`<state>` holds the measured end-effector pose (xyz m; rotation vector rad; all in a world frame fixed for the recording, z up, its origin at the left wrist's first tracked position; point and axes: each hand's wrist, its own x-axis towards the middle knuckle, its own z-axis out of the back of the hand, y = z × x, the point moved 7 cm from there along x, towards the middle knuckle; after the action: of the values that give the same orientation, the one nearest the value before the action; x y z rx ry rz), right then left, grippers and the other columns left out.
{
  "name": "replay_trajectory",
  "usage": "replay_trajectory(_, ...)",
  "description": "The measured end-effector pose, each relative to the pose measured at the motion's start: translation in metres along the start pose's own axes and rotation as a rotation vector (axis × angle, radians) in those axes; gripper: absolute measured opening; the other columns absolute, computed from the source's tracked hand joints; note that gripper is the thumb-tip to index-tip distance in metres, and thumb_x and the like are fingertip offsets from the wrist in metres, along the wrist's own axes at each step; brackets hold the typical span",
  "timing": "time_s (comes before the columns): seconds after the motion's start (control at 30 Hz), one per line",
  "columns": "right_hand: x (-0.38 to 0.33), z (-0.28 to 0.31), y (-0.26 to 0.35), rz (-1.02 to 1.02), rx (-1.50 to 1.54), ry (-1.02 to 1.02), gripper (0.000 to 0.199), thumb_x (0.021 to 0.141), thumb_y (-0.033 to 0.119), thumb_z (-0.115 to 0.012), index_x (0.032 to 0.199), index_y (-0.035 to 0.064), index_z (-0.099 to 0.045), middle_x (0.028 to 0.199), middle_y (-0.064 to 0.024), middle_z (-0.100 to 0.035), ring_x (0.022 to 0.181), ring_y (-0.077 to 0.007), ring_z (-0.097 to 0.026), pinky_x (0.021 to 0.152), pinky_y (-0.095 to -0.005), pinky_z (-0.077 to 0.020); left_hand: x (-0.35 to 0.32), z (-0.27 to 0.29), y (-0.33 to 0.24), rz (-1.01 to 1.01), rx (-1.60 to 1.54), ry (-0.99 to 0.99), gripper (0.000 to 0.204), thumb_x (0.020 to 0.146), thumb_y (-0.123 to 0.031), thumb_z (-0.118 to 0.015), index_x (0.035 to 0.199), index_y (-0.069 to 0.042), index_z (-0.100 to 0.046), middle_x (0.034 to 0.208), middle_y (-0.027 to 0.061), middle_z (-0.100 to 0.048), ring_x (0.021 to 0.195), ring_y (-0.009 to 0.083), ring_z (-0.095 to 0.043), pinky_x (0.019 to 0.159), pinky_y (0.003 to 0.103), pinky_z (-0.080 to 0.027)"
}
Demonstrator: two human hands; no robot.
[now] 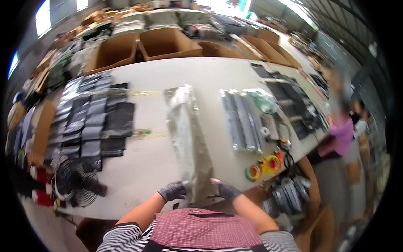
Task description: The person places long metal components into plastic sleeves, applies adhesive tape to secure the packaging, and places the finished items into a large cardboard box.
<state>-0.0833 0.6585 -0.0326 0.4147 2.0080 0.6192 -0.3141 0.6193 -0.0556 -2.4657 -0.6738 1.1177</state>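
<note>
Silver bag, near end between both hands' grip

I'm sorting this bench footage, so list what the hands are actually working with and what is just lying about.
In hand:
- long silver foil bag, near end held by left hand and right hand

Lying about:
- rows of dark pouches
- small black fan
- tape rolls
- silver packets
- open cardboard boxes

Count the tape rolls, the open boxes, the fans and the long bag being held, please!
Tape rolls: 3
Open cardboard boxes clearly in view behind the table: 3
Fan: 1
Long silvery bag, held at its near end by the left hand and right hand: 1
Total: 8
</note>
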Motion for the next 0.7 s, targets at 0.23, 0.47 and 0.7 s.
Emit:
replay_trajectory(0.23,0.055,0.011,0.068,0.255,-0.999,-0.302,0.052,0.088,0.046,-0.061,0.082,-0.0051,-0.067,0.067,-0.0211,-0.062,0.067,-0.0294,-0.062,0.067,-0.0433,-0.0495,0.045,-0.04,-0.05,-0.266,0.347,-0.547,0.041,0.089,-0.028,-0.069,0.115,0.003,-0.065,0.103,0.013,-0.07,0.088,0.0193,-0.067,0.078,0.032,-0.054)
replay_trajectory(0.47,-0.069,0.256,0.237,0.837,-1.187,-0.861,0.016,0.085,0.014,-0.062,0.099,0.0098,-0.068,0.089,-0.0103,-0.07,0.081,-0.025,-0.065,0.074,-0.0362,-0.0542,0.031,-0.016,-0.029,-0.366,0.173,-0.585,0.061,0.083,-0.044,-0.075,0.121,0.001,-0.058,0.11,0.0088,-0.065,0.097,0.02,-0.061,0.086,0.035,-0.051)
replay_trajectory(0.7,-0.113,0.455,0.313,0.574,-1.735,-1.338,0.027,0.077,0.017,-0.067,0.103,0.0155,-0.071,0.106,-0.0088,-0.07,0.102,-0.027,-0.063,0.091,-0.0383,-0.0493,0.035,-0.017,-0.027,-0.442,0.094,-0.667,0.066,0.079,-0.049,-0.078,0.121,-0.001,-0.058,0.11,0.0071,-0.065,0.1,0.0205,-0.061,0.089,0.035,-0.05)
